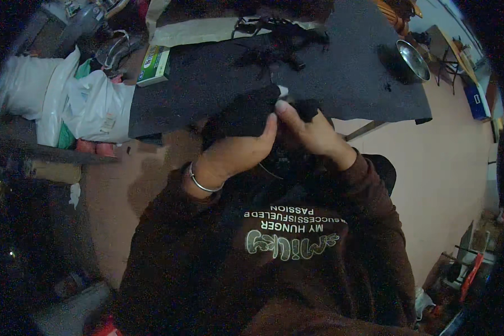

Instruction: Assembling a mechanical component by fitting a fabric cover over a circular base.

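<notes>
A person in a dark brown sweatshirt (224,291) with pale lettering and a looped graphic across the chest works with both hands raised before the body, a slim silver-coloured bangle (195,180) circling the left wrist. The left hand (242,150) and right hand (318,131) meet thumb to thumb around a soft-looking black material (238,115), its exact form lost in the dim light. The material lies just beyond the left palm and covers that hand's fingers; the left thumb stands upright at its near side. The right hand grips from the other side, thumb stretched toward a small white tip (283,90) at the material's far end. Both hands appear to have hold of it, though how tightly the hidden fingers curl cannot be told.

Past them spreads a tabletop (353,78) under dark grey covering. White plastic bags (98,109) bulge off its left side, near a green-and-white rectangular box (154,66) on the tabletop's left part. A shiny round metal bowl (414,60) sits toward the right edge. Farther back lies a tangled heap of black strap-like pieces (283,42), beside a flat beige sheet (201,32).
</notes>
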{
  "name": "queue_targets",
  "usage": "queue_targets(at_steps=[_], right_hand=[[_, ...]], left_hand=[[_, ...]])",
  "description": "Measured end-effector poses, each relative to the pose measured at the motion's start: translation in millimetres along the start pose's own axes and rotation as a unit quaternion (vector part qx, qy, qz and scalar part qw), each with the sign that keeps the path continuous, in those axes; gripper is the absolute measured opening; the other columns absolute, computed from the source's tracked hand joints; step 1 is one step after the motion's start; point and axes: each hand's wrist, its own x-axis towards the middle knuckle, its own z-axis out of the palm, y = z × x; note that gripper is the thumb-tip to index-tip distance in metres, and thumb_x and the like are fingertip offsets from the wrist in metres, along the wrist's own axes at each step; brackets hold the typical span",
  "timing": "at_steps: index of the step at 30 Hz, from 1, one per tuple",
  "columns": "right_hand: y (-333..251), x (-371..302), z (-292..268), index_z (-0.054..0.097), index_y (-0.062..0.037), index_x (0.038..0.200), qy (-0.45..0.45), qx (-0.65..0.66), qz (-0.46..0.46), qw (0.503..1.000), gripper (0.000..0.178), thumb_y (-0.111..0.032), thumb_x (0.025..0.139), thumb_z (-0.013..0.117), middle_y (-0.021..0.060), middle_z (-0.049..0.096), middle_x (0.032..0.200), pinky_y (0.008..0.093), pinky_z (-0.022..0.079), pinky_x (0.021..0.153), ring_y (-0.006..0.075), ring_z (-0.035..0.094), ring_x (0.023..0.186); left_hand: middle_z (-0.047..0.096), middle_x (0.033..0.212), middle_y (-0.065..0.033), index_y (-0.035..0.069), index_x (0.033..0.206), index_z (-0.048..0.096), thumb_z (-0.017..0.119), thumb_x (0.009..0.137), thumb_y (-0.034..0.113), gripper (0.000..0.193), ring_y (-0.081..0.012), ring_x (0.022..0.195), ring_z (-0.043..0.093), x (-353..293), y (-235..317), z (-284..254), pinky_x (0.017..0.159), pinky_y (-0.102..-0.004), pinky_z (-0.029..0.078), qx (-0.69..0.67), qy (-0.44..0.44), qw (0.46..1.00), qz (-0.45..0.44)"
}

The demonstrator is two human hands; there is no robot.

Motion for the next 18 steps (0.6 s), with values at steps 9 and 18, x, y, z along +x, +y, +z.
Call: queue_targets(at_steps=[9, 18], right_hand=[[10.2, -3.9, -10.3, 0.056, -0.003, 0.09, 0.004, -0.09, -0.167, 0.982, 0.019, -0.015, 0.075, 0.056, 0.0056, 0.058, 0.075, 0.0245, 0.042, 0.058, 0.011, 0.052, 0.066], [-8.8, -4.7, -19.8, 0.057, -0.0029, 0.083, -0.01, -0.068, -0.177, 0.982, 0.015, -0.014, 0.074, 0.058, 0.0028, 0.057, 0.073, 0.0227, 0.041, 0.056, 0.0077, 0.05, 0.065]], left_hand=[[0.058, 0.08, -0.0109, 0.001, 0.096, 0.053, 0.05, 0.078, 0.023, 0.029, -0.0205, 0.073, 0.057, -3.6, -22.4, 4.2, 0.069, -0.0294, 0.044, -0.296, -0.148, 0.905, -0.269], [0.055, 0.09, -0.0135, -0.002, 0.093, 0.051, 0.047, 0.077, 0.015, 0.024, -0.0248, 0.082, 0.054, -7.3, -27.2, 8.9, 0.075, -0.0332, 0.041, -0.304, -0.133, 0.925, -0.186]])
